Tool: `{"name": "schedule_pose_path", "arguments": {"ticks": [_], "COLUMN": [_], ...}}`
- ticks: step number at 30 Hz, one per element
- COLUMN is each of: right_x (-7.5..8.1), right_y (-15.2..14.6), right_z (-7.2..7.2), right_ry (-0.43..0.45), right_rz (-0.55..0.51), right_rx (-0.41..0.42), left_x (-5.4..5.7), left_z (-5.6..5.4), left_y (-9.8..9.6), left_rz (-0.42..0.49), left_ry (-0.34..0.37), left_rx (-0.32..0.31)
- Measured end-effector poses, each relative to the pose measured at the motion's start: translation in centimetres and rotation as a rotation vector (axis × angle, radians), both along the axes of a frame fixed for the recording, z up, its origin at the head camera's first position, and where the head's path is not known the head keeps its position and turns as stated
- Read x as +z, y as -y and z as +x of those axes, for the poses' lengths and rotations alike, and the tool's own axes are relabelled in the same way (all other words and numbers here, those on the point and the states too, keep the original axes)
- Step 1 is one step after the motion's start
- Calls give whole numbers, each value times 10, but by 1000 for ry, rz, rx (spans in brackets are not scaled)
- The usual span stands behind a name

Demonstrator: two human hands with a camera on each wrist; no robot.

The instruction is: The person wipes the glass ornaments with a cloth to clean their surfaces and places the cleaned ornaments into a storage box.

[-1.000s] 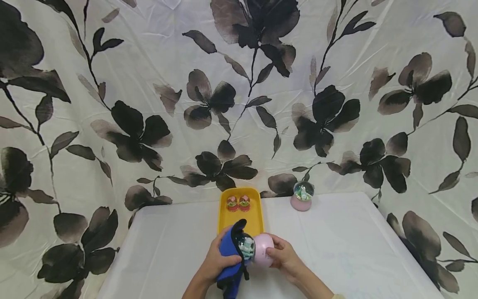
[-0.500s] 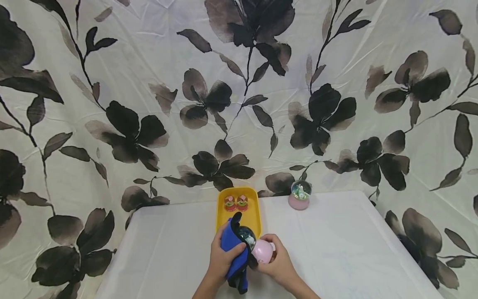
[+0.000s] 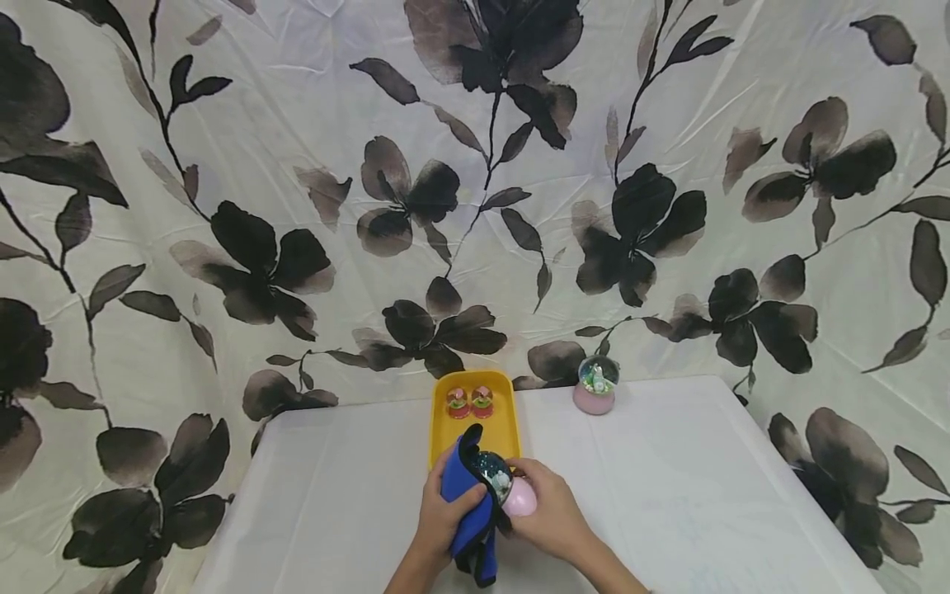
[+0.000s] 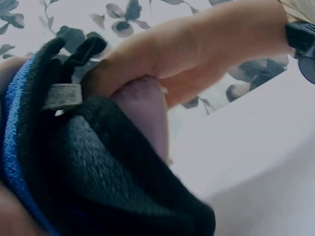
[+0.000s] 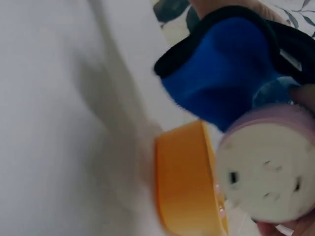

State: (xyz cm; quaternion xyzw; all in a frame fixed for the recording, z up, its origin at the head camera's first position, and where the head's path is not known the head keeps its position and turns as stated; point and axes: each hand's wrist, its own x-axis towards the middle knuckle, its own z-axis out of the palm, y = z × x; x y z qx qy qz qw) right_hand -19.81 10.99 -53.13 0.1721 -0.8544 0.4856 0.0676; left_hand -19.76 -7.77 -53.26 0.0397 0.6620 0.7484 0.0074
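A snow globe with a clear dome (image 3: 496, 472) and a pink base (image 3: 522, 498) is held above the table's front part, tilted on its side. My right hand (image 3: 552, 511) grips it by the base. In my left hand (image 3: 439, 513) is a blue cloth with black edging (image 3: 466, 487), its fingers and thumb curled round it. The cloth lies against the dome from the left. The right wrist view shows the globe's cream underside (image 5: 268, 172) facing the camera. A white tag (image 4: 64, 96) hangs from the cloth in the left wrist view.
A yellow tray (image 3: 510, 412) just beyond the hands bears two small red globe-like figures (image 3: 470, 402). Another snow globe with a pink base (image 3: 594, 400) stands at the table's back edge, right of the tray. Behind the white table (image 3: 334, 487) hangs a floral cloth (image 3: 475, 272).
The snow globe has turned, its pink base now angled down and more covered by the right hand. The left hand and cloth have shifted slightly right.
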Motion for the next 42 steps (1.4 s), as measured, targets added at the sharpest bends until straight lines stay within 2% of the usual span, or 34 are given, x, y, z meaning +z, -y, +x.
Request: {"name": "schedule_pose_path", "arguments": {"ticks": [5, 9, 12, 19, 22, 27, 30, 33, 37, 39, 40, 42], "right_x": [7, 8, 7, 6, 8, 17, 24, 28, 24, 19, 16, 11], "right_y": [2, 4, 4, -4, -8, -17, -19, -17, -9, -5, -3, -1], "right_z": [-1, -4, -4, -3, -1, 0, 4, 8, 14, 17, 17, 18], "right_ry": [-106, -128, -102, -80, -69, -72, -56, -6, 102, 155, 174, 202], "right_rz": [100, 97, 54, -35, -86, -203, -313, -459, -681, -767, -793, -805], "right_rx": [4, 25, 40, 48, 57, 72, 82, 79, 59, 57, 60, 64], "left_x": [0, 0, -2, -8, -9, -10, -11, -10, -8, -7, -7, -5], "left_z": [1, 1, 0, -5, -4, -4, -4, -2, 4, 6, 6, 5], "left_y": [-1, -1, 1, 5, 7, 10, 12, 13, 14, 13, 13, 12], "left_rz": [-55, -40, -11, 25, 68, 153, 183, 222, 332, 370, 371, 343], "left_ry": [-42, -35, -19, -7, 18, 52, 63, 73, 109, 136, 130, 125], "left_rx": [-52, -93, -105, -89, -86, -72, -83, -150, -331, -400, -422, -417]}}
